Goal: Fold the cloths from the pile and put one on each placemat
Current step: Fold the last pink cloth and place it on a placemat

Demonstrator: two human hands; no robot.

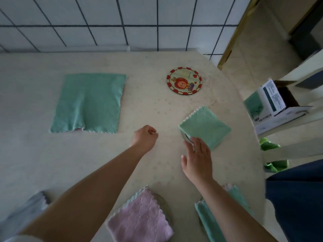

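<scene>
A folded green cloth (205, 126) lies on a round placemat (185, 137) that shows only at its near left rim. My right hand (197, 159) hovers flat and open at the cloth's near corner, fingers over the placemat rim. My left hand (145, 137) is loosely curled over bare table, holding nothing. An unfolded green cloth (89, 103) lies spread at the far left. A round placemat with a red cartoon figure (184, 81) sits bare at the back. Near me, a folded pink cloth (141, 219) covers another placemat, and a folded green cloth (213, 220) lies under my right forearm.
The pale table (157, 163) curves off at the right, with a tiled wall behind. An open white cardboard box (276, 105) stands on a surface to the right. A grey cloth (26, 212) lies at the near left edge. Green fabric (272, 154) sits below the right side.
</scene>
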